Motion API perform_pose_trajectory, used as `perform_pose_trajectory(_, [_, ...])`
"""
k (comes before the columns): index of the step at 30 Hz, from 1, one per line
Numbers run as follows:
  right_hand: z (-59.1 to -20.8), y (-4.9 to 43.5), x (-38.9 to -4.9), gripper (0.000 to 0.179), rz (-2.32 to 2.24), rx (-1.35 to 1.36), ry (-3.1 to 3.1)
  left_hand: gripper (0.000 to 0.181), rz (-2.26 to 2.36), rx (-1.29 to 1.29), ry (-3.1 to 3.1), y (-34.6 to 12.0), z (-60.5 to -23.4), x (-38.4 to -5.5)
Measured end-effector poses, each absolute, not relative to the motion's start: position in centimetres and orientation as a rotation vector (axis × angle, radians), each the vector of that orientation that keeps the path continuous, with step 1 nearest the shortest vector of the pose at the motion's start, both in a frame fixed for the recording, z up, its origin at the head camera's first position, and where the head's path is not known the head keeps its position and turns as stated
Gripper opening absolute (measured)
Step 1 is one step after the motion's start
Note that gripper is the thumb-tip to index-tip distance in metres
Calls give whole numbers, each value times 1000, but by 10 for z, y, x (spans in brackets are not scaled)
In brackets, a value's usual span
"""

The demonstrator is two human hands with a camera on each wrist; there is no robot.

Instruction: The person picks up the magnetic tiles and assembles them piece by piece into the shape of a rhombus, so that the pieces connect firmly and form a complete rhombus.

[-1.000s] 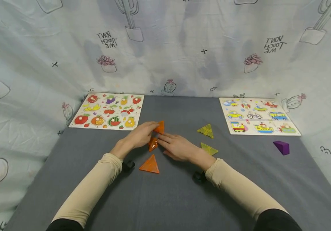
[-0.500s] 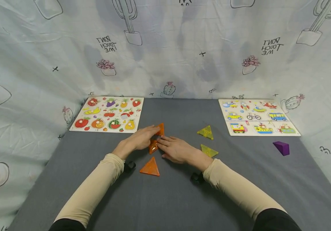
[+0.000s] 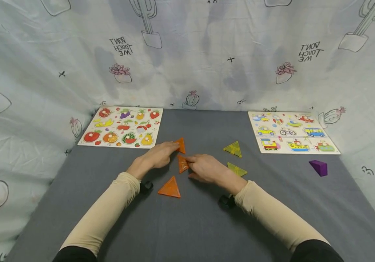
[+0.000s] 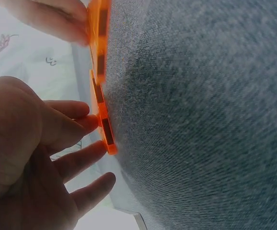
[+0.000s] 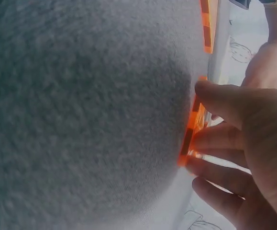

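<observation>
In the head view, my left hand [image 3: 156, 154] is at the far orange triangular magnetic tile [image 3: 182, 145]. Its thumb and fingertips meet at that tile's edge [image 4: 103, 112] in the left wrist view. My right hand [image 3: 207, 168] grips a second orange triangular magnetic tile [image 3: 182, 165] a little nearer, partly covered by the fingers. From the right wrist, the thumb lies at one end of this tile [image 5: 191, 132] and fingers at the other. A third, larger-looking orange triangular tile [image 3: 170, 187] lies flat on the grey cloth, closer to me, untouched.
Two yellow triangular tiles [image 3: 234, 149] lie right of the hands, the nearer one close by the right wrist. A fruit puzzle board [image 3: 116, 127] is at the back left, a vehicle puzzle board [image 3: 285, 136] at the back right. A purple wedge block [image 3: 319, 167] sits far right.
The tile at my right hand has turned and shifted right, away from my left hand. My right fingers have drawn in around it. The left hand stays at the far tile.
</observation>
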State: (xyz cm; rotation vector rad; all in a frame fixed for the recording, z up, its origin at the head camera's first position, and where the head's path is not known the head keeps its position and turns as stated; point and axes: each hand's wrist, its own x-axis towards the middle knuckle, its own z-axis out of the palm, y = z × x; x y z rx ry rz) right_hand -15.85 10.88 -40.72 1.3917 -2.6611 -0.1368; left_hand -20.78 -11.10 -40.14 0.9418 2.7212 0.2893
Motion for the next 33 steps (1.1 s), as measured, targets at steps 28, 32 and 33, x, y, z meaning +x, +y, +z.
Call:
perform_pose_trajectory(28, [-417,106,-162,32,-211,1192,-2585,46,181,1009,2798,-120,-404,-188])
perform_pose_trajectory(32, [-418,106,-162,23,-165,1206,-2593,46,191,1024,2801,-122,-404,-186])
perform_pose_trajectory(33, [-418,106,-162,21,-157,1207,-2591,45,194,1028,2803,-122,-404,-186])
